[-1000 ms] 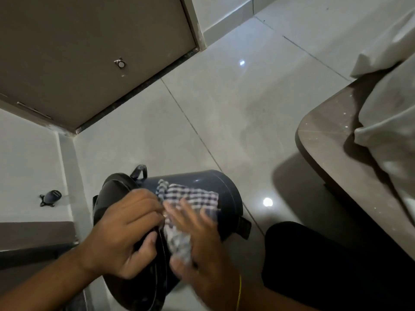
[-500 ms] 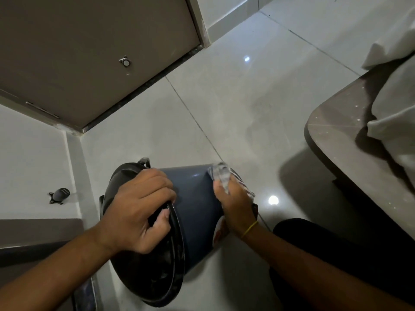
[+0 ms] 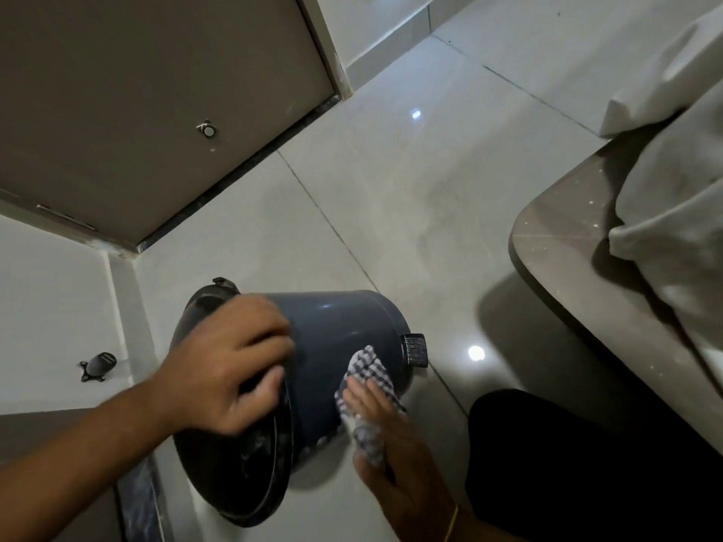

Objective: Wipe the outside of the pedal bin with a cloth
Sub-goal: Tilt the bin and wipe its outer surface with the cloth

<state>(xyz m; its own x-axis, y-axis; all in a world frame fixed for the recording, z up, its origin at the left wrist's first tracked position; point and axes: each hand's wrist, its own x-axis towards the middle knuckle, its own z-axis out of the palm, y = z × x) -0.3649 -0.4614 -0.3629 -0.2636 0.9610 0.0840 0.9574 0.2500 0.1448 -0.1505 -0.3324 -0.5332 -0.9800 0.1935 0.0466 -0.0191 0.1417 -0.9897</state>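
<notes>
A dark blue pedal bin (image 3: 336,346) lies tipped on its side on the pale floor tiles, its black lid end toward me and its black pedal (image 3: 414,349) pointing right. My left hand (image 3: 227,365) grips the lid rim at the top of the bin. My right hand (image 3: 387,436) presses a blue-and-white checked cloth (image 3: 367,379) flat against the bin's near right side, just below the pedal. Part of the cloth is bunched under my palm.
A brown door (image 3: 137,103) stands behind the bin, a small black door stop (image 3: 98,365) sits by the wall at left. A stone ledge (image 3: 567,248) with white fabric (image 3: 673,181) on it juts in from the right. My dark-clothed knee (image 3: 567,463) is at lower right.
My right hand slid the cloth from the bin's far end down to its near right side by the pedal. The bin has rolled slightly, and my left hand kept its grip on the rim.
</notes>
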